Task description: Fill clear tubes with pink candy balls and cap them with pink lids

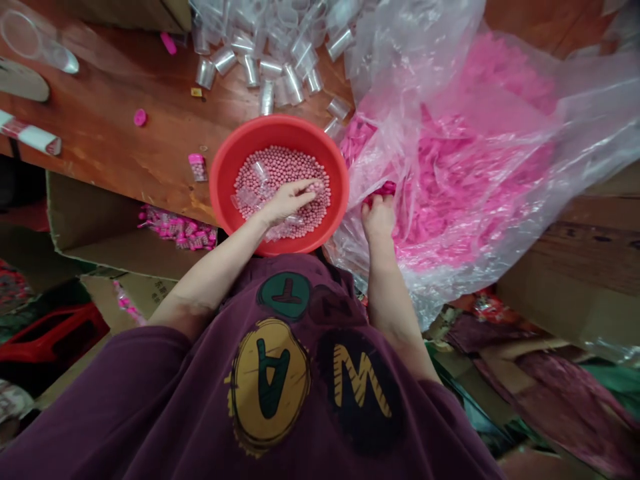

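My left hand (290, 202) is inside a red plastic bowl (219, 180), over a layer of small pink beads (280, 157). Its fingers are closed at the tips around something small and pinkish that I cannot make out. Several clear small tubes (260, 171) lie among the beads, partly under the hand. To the bowl's right, my right hand (379, 217) reaches to the opening of a clear plastic bag (450, 53) full of pink plastic pieces (440, 193). Its fingers curl on a few darker pink pieces (385, 189); the fingertips are partly hidden.
Many clear tubes (267, 97) lie heaped behind the bowl on the wooden table (125, 153). A pink-capped filled tube (197, 167) and a loose pink cap (141, 117) lie left. Below the edge, a cardboard box (100, 220) holds filled pink-capped tubes (177, 228).
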`<act>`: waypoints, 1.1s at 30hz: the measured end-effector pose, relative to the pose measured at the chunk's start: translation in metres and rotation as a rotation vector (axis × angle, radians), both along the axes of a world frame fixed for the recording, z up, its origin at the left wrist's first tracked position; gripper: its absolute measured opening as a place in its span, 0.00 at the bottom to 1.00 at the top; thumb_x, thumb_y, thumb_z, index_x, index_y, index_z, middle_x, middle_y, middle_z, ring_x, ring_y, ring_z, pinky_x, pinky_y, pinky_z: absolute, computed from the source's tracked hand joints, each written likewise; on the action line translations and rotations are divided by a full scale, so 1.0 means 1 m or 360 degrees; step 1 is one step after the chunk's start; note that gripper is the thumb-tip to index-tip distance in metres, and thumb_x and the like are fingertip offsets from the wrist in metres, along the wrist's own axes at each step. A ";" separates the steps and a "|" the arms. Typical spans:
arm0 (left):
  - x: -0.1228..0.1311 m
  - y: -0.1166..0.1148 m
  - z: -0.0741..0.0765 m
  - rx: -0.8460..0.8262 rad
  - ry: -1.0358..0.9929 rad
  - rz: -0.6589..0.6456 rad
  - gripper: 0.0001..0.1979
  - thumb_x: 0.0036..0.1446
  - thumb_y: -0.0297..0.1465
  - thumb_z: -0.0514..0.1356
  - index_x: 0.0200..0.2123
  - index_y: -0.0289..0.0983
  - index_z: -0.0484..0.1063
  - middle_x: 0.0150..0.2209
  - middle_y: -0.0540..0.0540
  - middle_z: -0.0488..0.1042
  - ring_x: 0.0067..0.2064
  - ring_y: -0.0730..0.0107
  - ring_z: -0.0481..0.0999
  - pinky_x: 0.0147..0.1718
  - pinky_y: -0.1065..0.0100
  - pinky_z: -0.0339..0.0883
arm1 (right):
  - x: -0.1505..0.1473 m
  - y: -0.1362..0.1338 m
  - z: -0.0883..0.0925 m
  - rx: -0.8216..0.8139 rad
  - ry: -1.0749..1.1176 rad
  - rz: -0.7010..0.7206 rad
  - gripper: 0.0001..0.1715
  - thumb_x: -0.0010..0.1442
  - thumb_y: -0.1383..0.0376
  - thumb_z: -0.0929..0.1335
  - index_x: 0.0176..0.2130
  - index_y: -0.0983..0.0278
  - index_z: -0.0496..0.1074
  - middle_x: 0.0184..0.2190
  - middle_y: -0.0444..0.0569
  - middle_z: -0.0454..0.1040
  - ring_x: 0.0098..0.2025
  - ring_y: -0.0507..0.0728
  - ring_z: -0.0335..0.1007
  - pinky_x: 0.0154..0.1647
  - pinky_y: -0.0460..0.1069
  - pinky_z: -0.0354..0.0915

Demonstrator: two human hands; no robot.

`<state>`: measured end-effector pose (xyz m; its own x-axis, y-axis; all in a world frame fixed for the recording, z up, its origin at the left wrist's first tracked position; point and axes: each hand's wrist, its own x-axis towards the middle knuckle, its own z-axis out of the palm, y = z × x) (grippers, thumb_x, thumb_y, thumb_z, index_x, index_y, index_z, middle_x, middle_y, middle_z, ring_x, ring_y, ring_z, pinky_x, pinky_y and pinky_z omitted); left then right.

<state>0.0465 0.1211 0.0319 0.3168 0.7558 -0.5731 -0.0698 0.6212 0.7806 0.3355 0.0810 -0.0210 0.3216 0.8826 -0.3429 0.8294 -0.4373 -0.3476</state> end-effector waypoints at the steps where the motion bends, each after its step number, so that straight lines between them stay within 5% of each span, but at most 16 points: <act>1: -0.002 -0.002 0.005 -0.0084 -0.0094 0.0042 0.20 0.62 0.28 0.68 0.58 0.35 0.81 0.54 0.41 0.86 0.54 0.64 0.84 0.51 0.65 0.78 | 0.002 -0.003 0.004 0.0082 -0.0004 -0.0015 0.10 0.70 0.59 0.68 0.44 0.63 0.75 0.57 0.67 0.78 0.55 0.69 0.77 0.63 0.70 0.74; 5: -0.008 -0.007 0.023 -0.0316 -0.0405 0.0116 0.20 0.63 0.25 0.64 0.59 0.34 0.78 0.49 0.40 0.86 0.50 0.65 0.85 0.42 0.69 0.77 | -0.003 -0.013 0.027 0.0394 0.0129 -0.0171 0.17 0.71 0.51 0.67 0.45 0.62 0.75 0.43 0.58 0.80 0.46 0.65 0.78 0.57 0.65 0.77; 9: -0.006 -0.007 0.032 -0.0469 -0.0562 0.0156 0.15 0.68 0.27 0.58 0.55 0.35 0.79 0.45 0.39 0.85 0.45 0.65 0.85 0.38 0.69 0.76 | -0.036 -0.010 0.056 0.0604 0.0685 -0.0119 0.20 0.70 0.52 0.67 0.53 0.61 0.77 0.43 0.53 0.81 0.43 0.62 0.79 0.52 0.61 0.78; 14: -0.004 -0.009 0.032 -0.0498 -0.0472 0.0138 0.24 0.78 0.46 0.52 0.51 0.35 0.81 0.42 0.36 0.84 0.38 0.60 0.83 0.34 0.63 0.73 | -0.086 0.009 0.082 0.0525 0.1160 0.0322 0.21 0.77 0.55 0.64 0.61 0.53 0.79 0.47 0.50 0.81 0.44 0.60 0.79 0.56 0.63 0.78; 17: -0.009 -0.012 0.031 -0.0424 -0.0334 0.0059 0.37 0.72 0.64 0.53 0.52 0.37 0.82 0.38 0.38 0.82 0.36 0.57 0.83 0.33 0.61 0.72 | -0.100 0.013 0.086 0.0547 0.0956 0.0662 0.23 0.77 0.59 0.63 0.63 0.53 0.79 0.48 0.52 0.78 0.51 0.62 0.78 0.61 0.65 0.77; 20: -0.016 -0.014 0.030 -0.0427 -0.0318 0.0062 0.42 0.68 0.70 0.52 0.53 0.38 0.82 0.34 0.39 0.81 0.35 0.57 0.83 0.30 0.63 0.71 | -0.105 0.010 0.084 0.0500 0.0724 0.0870 0.26 0.76 0.65 0.63 0.65 0.53 0.79 0.52 0.55 0.77 0.56 0.64 0.76 0.62 0.65 0.77; 26: -0.028 -0.016 0.027 -0.0506 -0.0268 0.0171 0.36 0.74 0.62 0.54 0.56 0.37 0.82 0.31 0.40 0.80 0.37 0.57 0.84 0.32 0.63 0.73 | -0.101 0.005 0.077 0.0525 0.0408 0.0928 0.28 0.74 0.67 0.63 0.64 0.53 0.81 0.56 0.56 0.81 0.57 0.67 0.76 0.64 0.69 0.75; 29: -0.030 -0.019 0.028 -0.0507 -0.0321 0.0162 0.25 0.78 0.50 0.57 0.49 0.36 0.82 0.34 0.41 0.80 0.33 0.65 0.79 0.31 0.66 0.70 | -0.107 0.006 0.078 0.0581 0.0642 0.0674 0.23 0.78 0.59 0.62 0.61 0.54 0.82 0.50 0.54 0.83 0.53 0.65 0.78 0.62 0.66 0.77; 33: -0.030 -0.023 0.032 -0.0450 -0.0427 0.0216 0.07 0.70 0.33 0.67 0.40 0.36 0.79 0.36 0.46 0.79 0.34 0.73 0.78 0.34 0.71 0.70 | -0.126 0.004 0.085 0.0512 0.1057 0.0418 0.25 0.78 0.44 0.65 0.57 0.53 0.83 0.48 0.50 0.84 0.50 0.60 0.80 0.61 0.62 0.78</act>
